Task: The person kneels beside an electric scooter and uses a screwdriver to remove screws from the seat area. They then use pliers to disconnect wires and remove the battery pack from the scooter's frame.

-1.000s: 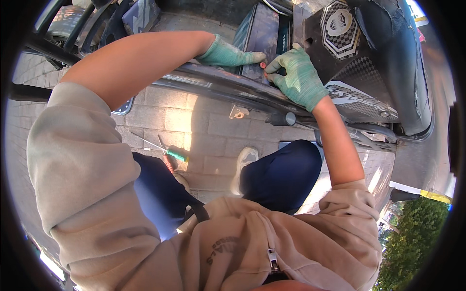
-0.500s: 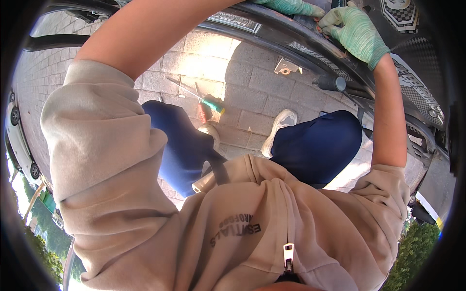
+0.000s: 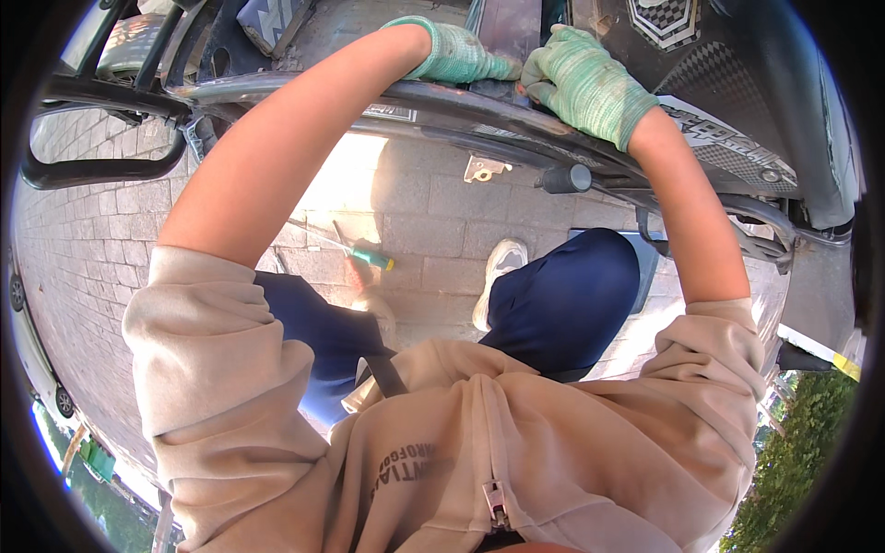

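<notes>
Both hands wear green and white knit work gloves and meet at the dark metal frame (image 3: 433, 95) of a vehicle. My left hand (image 3: 461, 57) reaches in from the left, its fingertips pressed together just above the frame tube. Curled beside it, my right hand (image 3: 588, 85) has its fingers bent around a small spot by a rusty, reddish-brown patch. What the fingers grip is hidden by the gloves. A flat brownish panel (image 3: 510, 32) rises behind the fingertips.
On the paving below lie a green and yellow-handled screwdriver (image 3: 372, 259) and a blurred red-handled one (image 3: 355, 274). A metal bracket (image 3: 485, 169) and a black cylinder (image 3: 566, 179) stick out under the frame. A dark flat tray-like object (image 3: 648, 267) lies by my right knee.
The view has swung, so the vehicle sits lower and further left, and more of my left glove shows. Both hands stay close together at the same part of the frame.
</notes>
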The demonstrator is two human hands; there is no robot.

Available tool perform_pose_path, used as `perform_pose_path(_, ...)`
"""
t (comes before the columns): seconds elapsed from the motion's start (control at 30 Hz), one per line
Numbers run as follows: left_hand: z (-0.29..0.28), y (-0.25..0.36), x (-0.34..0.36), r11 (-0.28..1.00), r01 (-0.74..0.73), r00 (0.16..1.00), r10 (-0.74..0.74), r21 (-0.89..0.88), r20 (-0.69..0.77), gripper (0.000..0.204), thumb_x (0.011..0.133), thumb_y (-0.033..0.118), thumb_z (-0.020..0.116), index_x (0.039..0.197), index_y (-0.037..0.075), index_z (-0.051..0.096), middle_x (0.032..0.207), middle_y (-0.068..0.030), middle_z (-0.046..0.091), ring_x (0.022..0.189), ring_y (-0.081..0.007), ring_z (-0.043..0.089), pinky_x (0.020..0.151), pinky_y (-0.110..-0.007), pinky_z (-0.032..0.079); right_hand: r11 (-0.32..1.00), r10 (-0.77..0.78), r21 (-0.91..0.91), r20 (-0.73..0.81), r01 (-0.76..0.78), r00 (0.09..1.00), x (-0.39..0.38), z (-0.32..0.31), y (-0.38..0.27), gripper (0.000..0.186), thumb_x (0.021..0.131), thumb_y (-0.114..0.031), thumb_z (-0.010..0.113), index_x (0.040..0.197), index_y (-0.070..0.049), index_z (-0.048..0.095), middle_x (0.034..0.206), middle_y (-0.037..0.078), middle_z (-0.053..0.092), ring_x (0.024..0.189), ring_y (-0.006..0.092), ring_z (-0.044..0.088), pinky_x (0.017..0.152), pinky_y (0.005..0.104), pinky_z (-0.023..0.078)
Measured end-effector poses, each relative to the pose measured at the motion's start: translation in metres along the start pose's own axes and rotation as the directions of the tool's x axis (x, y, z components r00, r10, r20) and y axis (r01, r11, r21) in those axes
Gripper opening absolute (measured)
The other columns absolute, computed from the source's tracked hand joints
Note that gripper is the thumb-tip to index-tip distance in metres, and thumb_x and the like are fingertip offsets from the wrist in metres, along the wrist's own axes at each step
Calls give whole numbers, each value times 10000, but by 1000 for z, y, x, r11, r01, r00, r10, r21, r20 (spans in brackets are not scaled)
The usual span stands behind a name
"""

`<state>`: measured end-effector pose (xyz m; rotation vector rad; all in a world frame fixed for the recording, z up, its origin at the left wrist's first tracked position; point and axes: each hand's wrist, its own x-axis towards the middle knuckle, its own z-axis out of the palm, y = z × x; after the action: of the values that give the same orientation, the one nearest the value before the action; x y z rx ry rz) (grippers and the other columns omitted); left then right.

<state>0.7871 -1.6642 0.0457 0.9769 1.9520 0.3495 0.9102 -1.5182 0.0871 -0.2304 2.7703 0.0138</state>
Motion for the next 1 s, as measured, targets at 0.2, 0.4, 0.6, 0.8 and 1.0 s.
perform_pose_path(0.2,1,-3,-1,998,52,998,-51,-37,43,650,790,732,647,949,113,765,877,-73,682,790,-199,602,757,-373,442,993,31,115,-132,-16,991,-5,5,-1,75,827,-170,731,837,-96,723,836,110,659,941,295,584,883,398,484)
perform_pose_path(0.4,4,0,0,998,38,999,-37,47,-25,764,797,778,585,1102,97,748,1112,-122,694,1044,-273,626,926,-426,438,991,26,135,-187,0,982,-7,10,2,71,812,-154,727,808,-84,719,798,94,665,908,298,591,853,403,488)
perform_pose_path(0.6,4,-2,6,997,41,999,-41,65,-5,772,814,759,582,1182,96,725,1216,-135,671,1134,-297,607,998,-438,412,994,56,94,-59,-50,997,3,9,5,63,835,-142,692,816,-85,711,835,120,636,918,299,597,843,403,495)
perform_pose_path(0.8,9,-4,6,997,15,998,-10,81,-55,768,801,752,602,1163,87,731,1182,-132,685,1109,-291,618,982,-443,424,990,26,137,-117,-10,993,-5,1,0,74,851,-149,683,833,-78,688,856,114,611,930,308,602,839,398,503)
perform_pose_path(1.0,-2,-2,-3,988,14,993,4,155,-115,641,775,645,706,1073,80,755,986,-139,731,923,-269,678,864,-392,501,981,41,191,-122,-17,992,-6,4,3,55,848,-120,692,852,-68,672,851,111,612,906,312,613,809,403,510)
